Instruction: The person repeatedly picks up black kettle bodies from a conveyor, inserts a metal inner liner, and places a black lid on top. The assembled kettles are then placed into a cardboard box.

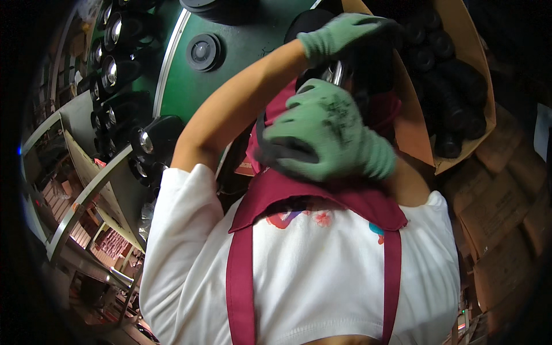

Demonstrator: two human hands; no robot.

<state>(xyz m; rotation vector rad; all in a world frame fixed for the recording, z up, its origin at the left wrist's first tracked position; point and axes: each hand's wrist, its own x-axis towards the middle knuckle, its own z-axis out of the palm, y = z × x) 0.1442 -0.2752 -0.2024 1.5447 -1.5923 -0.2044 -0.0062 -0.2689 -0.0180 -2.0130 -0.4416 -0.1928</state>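
Observation:
My left hand (348,35), in a green glove, reaches across at the top with its fingers stretched out to the right. It lies over a black object (368,63) whose shape is mostly hidden. Between my hands shows a shiny metal, tube-like part (337,73) set among black pieces. Closer to my chest, my right hand (325,135), in a matching glove with dark smudges, is closed with its fingers curled in. What it grips, if anything, is hidden. Beneath the hands spreads a maroon apron (310,192).
A green tabletop (247,54) holds a round black disc (204,52) and a larger black round piece (221,8). Rows of black parts with shiny centres (115,72) stand at left. At right, an open carton (483,69) contains black cylindrical parts; flattened brown cardboard (494,201) lies beyond.

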